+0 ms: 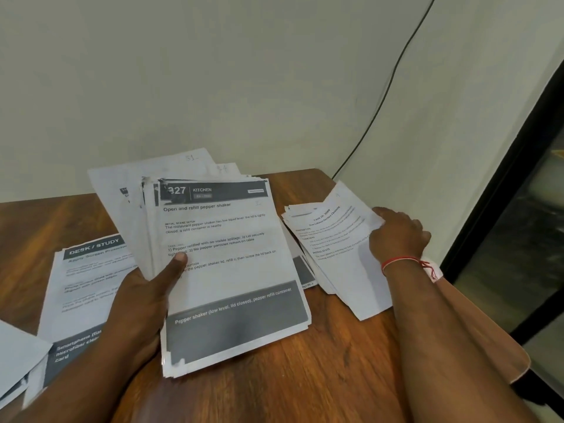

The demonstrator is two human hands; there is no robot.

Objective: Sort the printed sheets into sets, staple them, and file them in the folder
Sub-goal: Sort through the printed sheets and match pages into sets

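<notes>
My left hand [146,297] grips a thick stack of printed sheets [232,270] above the table, thumb on the top page headed "327 KITCHEN". My right hand [399,236] rests on the right edge of a second pile of sheets [338,254] lying at the table's right side, fingers curled over the edge of the top sheet. A third pile, headed "DESK / STUDY" [82,288], lies flat at the left. No stapler or folder is in view.
The wooden table [335,361] stands in a corner against pale walls. More white sheets [18,361] poke in at the lower left edge. A thin dark cable [381,105] runs down the wall behind the table. A dark door frame [503,209] stands at the right.
</notes>
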